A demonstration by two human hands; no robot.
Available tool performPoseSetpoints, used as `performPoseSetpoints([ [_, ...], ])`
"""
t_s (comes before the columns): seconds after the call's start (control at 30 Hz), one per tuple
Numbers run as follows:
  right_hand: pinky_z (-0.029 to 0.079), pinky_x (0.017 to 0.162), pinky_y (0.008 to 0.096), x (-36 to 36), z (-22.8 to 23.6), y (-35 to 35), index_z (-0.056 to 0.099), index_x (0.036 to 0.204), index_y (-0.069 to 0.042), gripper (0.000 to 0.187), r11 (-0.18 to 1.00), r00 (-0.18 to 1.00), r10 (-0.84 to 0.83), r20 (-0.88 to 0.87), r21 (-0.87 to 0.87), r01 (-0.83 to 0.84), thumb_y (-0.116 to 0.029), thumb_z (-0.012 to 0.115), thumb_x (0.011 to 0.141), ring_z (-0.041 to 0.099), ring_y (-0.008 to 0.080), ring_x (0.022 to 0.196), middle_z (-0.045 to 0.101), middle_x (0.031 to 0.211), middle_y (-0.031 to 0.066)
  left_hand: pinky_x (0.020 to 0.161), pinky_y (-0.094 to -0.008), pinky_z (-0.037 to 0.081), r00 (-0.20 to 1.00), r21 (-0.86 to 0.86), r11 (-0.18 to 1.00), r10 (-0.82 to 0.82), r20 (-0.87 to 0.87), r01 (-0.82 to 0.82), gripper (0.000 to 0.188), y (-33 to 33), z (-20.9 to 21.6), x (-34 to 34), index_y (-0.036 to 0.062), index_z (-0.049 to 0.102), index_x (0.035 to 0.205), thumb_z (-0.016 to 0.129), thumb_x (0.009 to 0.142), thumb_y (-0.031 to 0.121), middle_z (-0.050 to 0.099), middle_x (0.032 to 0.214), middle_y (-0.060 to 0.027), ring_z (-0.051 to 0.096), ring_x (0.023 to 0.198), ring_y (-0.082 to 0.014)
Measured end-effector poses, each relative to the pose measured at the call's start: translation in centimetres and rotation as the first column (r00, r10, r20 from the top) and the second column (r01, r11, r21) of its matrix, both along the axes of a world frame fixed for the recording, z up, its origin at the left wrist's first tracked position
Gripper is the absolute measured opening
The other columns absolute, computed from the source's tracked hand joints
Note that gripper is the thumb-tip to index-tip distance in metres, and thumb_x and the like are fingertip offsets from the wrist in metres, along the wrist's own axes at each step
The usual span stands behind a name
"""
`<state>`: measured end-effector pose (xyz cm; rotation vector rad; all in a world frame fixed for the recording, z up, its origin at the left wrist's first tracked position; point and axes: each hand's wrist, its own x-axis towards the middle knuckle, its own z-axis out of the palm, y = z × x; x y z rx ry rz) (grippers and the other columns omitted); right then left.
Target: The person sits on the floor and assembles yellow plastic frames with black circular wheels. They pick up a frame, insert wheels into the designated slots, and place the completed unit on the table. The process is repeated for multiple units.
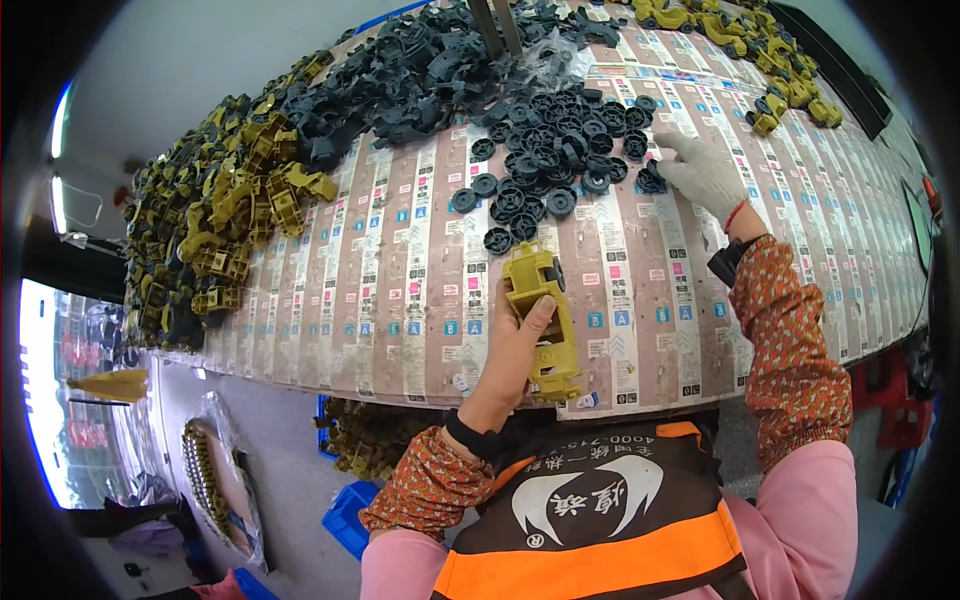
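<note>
Table [690, 352]: patterned covering, spans most of the view. Along its far side, a heap of dark plastic parts [400, 88]; at left, a heap of yellow parts [228, 232]. Nearer the middle, a loose spread of black wheels [570, 145], some stacked on others.

Right hand [706, 180], in a pale glove, reaches in at the right edge of the wheels. Its visible fingers are spread, one stretched out above the other; cannot tell whether the lower tip touches the wheel [651, 180] just beside it.

Left hand [510, 355], bare, is closed around the yellow toy truck body [557, 345], above the table's near edge. Thumb pressed across the top, other fingers mostly hidden underneath. The far end points toward the wheels; the near end sticks out past the thumb.

Handling, by judgement: body light, stiff, hollow, a little slick; best held by its long sides at mid-length, sparing thin edges. Wheels smallest: light, hard, likely to roll; pinch at the rim.
</note>
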<state>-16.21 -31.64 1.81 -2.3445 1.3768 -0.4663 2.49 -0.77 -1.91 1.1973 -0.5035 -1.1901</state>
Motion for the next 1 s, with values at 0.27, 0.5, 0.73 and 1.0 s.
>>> performPoseSetpoints([
  [0.27,0.053,0.083,0.0462,-0.2,-0.8,0.7,0.062,0.103,0.000,0.027,0.997,0.998,0.059,-0.019,-0.042,-0.059,-0.022,0.069,0.089,0.070,0.0362,0.094,0.070,0.099,0.0224,0.082,-0.0323,0.061,0.960,-0.026,0.997,0.067,-0.271,-0.077,0.042,0.7,0.6,0.3,0.0141,0.047,0.138,0.067,0.105,0.030,0.064,0.113,-0.0018,0.068,0.099,-0.0140],
  [0.5,0.056,0.075,0.0407,0.4,2.5,13.7,0.061,0.108,-0.002,0.018,0.869,0.894,0.250,0.372,0.322,-0.376,-0.013,0.065,0.095,0.071,0.0315,0.083,0.069,0.093,0.0192,0.077,-0.0366,0.064,0.934,-0.093,0.963,0.219,-0.281,-0.254,0.042,0.0,0.7,0.2,0.0154,0.045,0.133,0.072,0.101,0.022,0.062,0.111,-0.0029,0.068,0.096,-0.0158],
  [0.73,0.056,0.084,0.0450,1.0,1.4,21.8,0.062,0.121,-0.002,0.026,0.821,0.834,0.295,0.466,0.324,-0.471,-0.005,0.060,0.096,0.071,0.0414,0.098,0.070,0.104,0.0233,0.078,-0.0322,0.061,0.938,-0.162,0.931,0.299,-0.177,-0.328,0.037,-0.8,1.5,-1.2,0.0127,0.052,0.131,0.072,0.101,0.020,0.064,0.110,-0.0026,0.069,0.092,-0.0148],
  [1.0,0.056,0.083,0.0489,1.0,2.1,24.0,0.057,0.131,0.000,0.037,0.837,0.809,0.259,0.528,0.296,-0.461,0.001,0.057,0.094,0.069,0.0477,0.098,0.069,0.104,0.0269,0.087,-0.0302,0.057,0.937,-0.218,0.912,0.349,-0.026,-0.346,0.059,-0.1,1.1,-1.4,0.0116,0.038,0.144,0.075,0.099,0.013,0.059,0.118,-0.0033,0.062,0.101,-0.0128],
])
